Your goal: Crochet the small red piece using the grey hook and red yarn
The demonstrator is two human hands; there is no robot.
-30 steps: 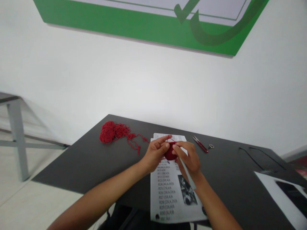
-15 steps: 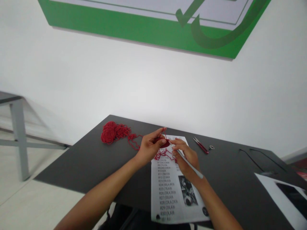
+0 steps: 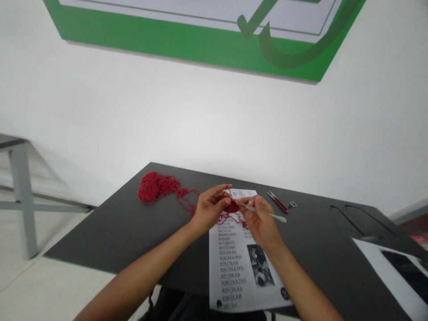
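Observation:
Between thumb and fingers, my left hand [image 3: 210, 206] pinches a small red crochet piece [image 3: 232, 207], and a strand of yarn runs up over its raised index finger. My right hand [image 3: 261, 219] grips a crochet hook [image 3: 276, 217] with a grey handle; the hook's tip meets the upper right edge of the piece. Loose red yarn [image 3: 185, 201] trails from the red yarn ball [image 3: 149, 187] at the left to my hands, with more tangled strands below them. Under both hands lies a printed pattern sheet [image 3: 230, 263].
Small red-handled snips [image 3: 278, 202] and a little metal ring [image 3: 293, 204] lie right of my hands. Farther right are eyeglasses [image 3: 363, 223] and a white sheet with a dark device [image 3: 404, 272]. The dark table [image 3: 133, 240] stands against a white wall.
My right hand has turned, so the hook now lies flatter and points more sideways into the piece. My left hand keeps its hold. The whole view has shifted slightly.

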